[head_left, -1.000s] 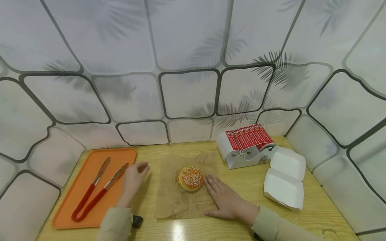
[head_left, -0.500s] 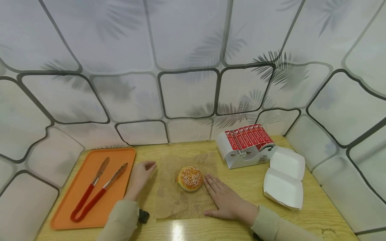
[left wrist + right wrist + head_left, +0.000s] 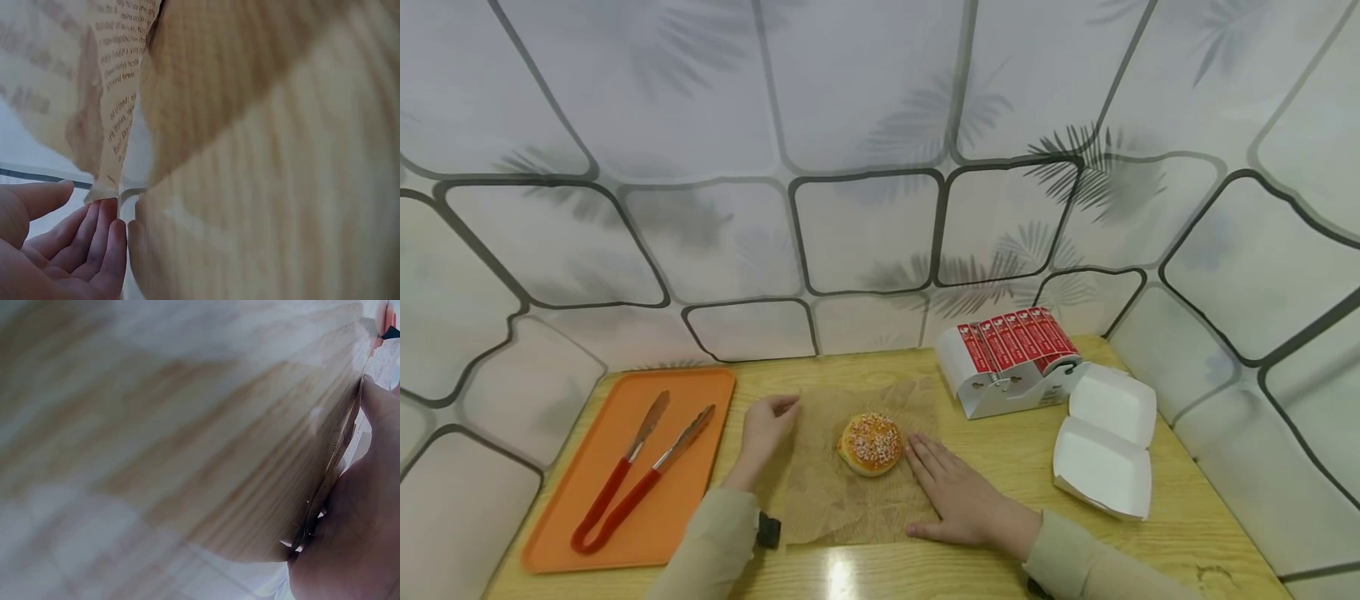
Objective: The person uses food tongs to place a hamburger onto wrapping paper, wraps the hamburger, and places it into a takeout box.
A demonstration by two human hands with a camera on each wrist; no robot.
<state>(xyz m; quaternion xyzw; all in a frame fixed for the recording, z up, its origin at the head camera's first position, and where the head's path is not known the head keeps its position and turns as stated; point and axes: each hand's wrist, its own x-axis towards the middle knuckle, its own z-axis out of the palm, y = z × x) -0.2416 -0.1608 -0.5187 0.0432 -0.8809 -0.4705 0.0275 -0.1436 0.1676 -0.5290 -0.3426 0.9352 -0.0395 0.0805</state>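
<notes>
Across we go over a pale yellow wooden table (image 3: pixel 1000 479), streaky-grained, smooth, glossy where light glares! We've got a thin brown square sheet of printed paper (image 3: pixel 827 508), matt and creased; a round golden bun (image 3: pixel 871 443), shiny between rough, pale sprinkles. We spot a smooth orange rectangular plastic-looking tray (image 3: pixel 597 446), long tongs (image 3: pixel 604 500) pairing shiny metal with smooth red plastic-looking grips, and matt beige cloth sleeves (image 3: pixel 718 529).

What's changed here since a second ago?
The left hand has moved rightward from the edge of the orange rectangular tray to the left edge of the printed brown paper sheet, fingertips apparently touching it, thumb apart. The right hand still rests on the paper; the round seed-topped burger and red-handled metal tongs stay put.
</notes>
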